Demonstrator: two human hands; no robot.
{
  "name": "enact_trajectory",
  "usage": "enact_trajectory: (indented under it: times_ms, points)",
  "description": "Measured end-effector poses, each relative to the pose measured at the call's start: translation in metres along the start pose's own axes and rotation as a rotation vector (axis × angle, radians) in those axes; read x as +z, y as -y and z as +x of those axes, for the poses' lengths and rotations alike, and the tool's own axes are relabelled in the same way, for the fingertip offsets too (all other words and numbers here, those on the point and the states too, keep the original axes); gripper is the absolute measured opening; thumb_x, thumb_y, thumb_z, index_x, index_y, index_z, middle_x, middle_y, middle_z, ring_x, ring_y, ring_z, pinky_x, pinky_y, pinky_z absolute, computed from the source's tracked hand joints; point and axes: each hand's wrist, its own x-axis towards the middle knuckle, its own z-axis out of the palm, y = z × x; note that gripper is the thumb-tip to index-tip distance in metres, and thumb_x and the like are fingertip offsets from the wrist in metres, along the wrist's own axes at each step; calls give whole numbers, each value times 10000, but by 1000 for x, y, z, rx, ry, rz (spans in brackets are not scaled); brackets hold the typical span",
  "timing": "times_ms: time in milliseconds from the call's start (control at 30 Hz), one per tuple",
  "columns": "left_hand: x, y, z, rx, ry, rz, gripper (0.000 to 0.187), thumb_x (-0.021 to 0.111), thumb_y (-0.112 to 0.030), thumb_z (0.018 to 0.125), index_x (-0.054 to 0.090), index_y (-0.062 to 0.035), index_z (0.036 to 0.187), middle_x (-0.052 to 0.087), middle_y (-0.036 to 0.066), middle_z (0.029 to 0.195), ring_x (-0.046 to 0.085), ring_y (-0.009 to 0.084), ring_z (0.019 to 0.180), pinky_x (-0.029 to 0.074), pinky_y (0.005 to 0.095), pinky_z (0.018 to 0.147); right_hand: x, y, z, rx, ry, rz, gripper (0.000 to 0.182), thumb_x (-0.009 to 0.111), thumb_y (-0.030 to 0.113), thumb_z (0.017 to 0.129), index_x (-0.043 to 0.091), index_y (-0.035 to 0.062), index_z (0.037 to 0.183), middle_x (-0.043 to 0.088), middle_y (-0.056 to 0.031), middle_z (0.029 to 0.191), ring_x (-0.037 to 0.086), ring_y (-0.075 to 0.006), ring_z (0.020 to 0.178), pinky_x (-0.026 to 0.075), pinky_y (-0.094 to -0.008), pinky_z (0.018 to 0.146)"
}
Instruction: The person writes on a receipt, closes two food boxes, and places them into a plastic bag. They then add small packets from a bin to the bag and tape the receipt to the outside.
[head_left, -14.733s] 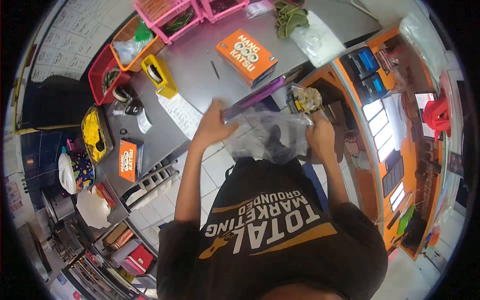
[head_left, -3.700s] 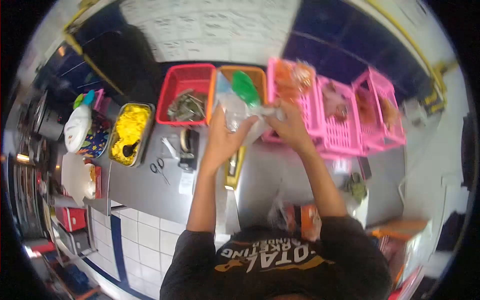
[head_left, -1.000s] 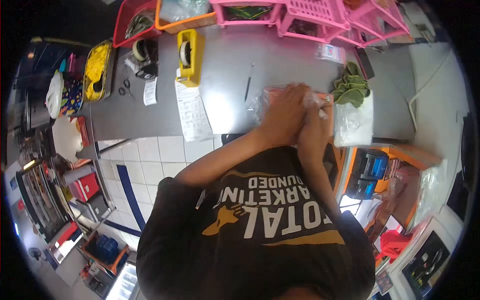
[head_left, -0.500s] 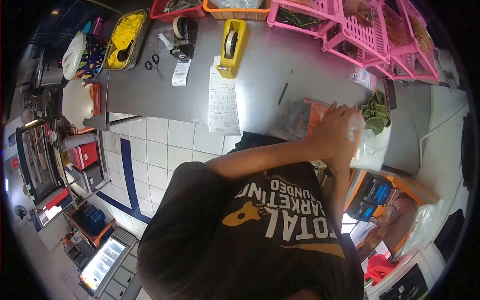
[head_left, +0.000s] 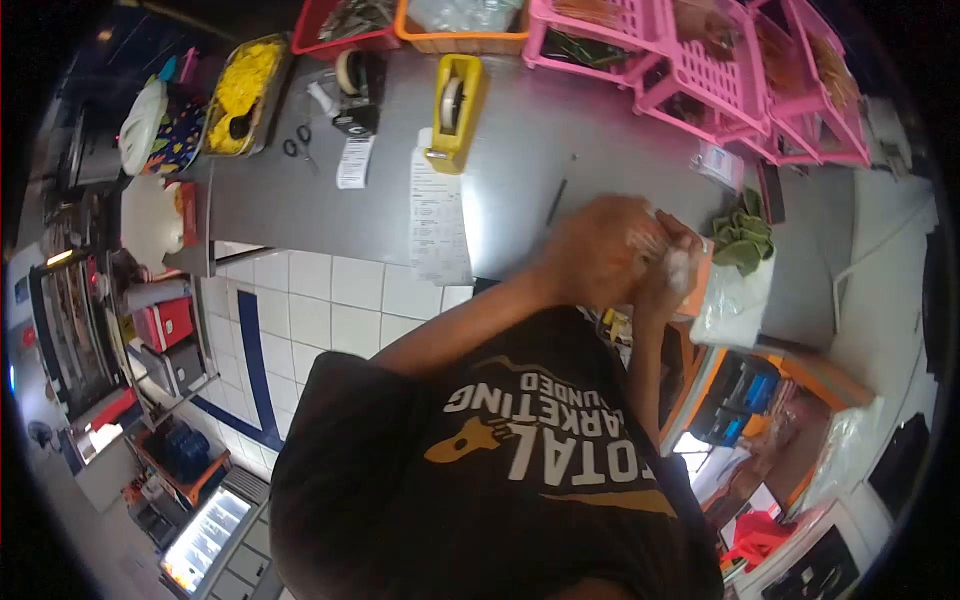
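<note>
My left hand (head_left: pixel 597 252) and my right hand (head_left: pixel 672 285) are close together at the counter's near right edge. Between them is a bunched clear plastic bag (head_left: pixel 682 272), with the right fingers closed around it. The left hand is smeared by motion, its fingers curled in against the same plastic. An orange surface (head_left: pixel 704 280) shows just beside the right hand; whether it belongs to the bag's contents cannot be made out. Close by on the right, folded green leaves (head_left: pixel 742 235) lie on a white plastic-wrapped stack (head_left: pixel 738 298).
On the steel counter (head_left: pixel 340 220) lie a yellow tape dispenser (head_left: pixel 457 115), a long receipt (head_left: pixel 437 225), a small receipt (head_left: pixel 354 162), scissors (head_left: pixel 299 142) and a dark pen-like stick (head_left: pixel 557 200). Pink baskets (head_left: pixel 700 65) and a tray of yellow food (head_left: pixel 245 85) stand along the back.
My left hand has moved left and curled inward. The orange item in clear plastic beside it no longer shows on the counter. The plastic is now gathered between both hands.
</note>
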Motion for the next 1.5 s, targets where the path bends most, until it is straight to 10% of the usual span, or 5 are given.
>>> enact_trajectory:
  times_ms: [100,500,933,1067,1500]
  points:
    - [23,28,-28,-98,-83,38,448,555,-197,914,497,-5,1315,493,278,1300,498,460,1182,409,495,1024,11,3,5,41,-110,-128,389,332,378,1112,526,44,1071,677,-120,949,648,-218,973,496,-336,920]
    - [11,21,-60,-166,10,-181,527,501,-226,987,392,41,1428,437,266,1388,464,410,1264,368,478,1085,35,61,7,290,-663,74,500,387,513,1076,403,137,747,326,47,658,306,-103,607,294,-283,540]
    - [-153,55,-153,-911,469,-1763,608,688,-319,887,521,-5,1380,660,148,1227,679,242,1055,548,385,943,155,232,-79,7,256,414,401,427,404,1084,405,167,761,225,46,548,224,-78,440,369,-253,511]
    - [-227,10,-169,-556,300,-1213,651,711,-335,866,510,-9,1392,638,159,1257,646,260,1100,521,400,972,222,246,-62,93,-480,16,392,399,359,1097,407,158,761,292,24,638,261,-113,512,333,-284,520]
    - [-233,64,-189,-206,78,-537,793,784,-386,800,477,-21,1433,568,196,1352,538,320,1249,434,447,1065,286,327,-95,3,867,480,497,84,425,1101,349,175,762,323,68,399,260,-56,265,276,-211,281]
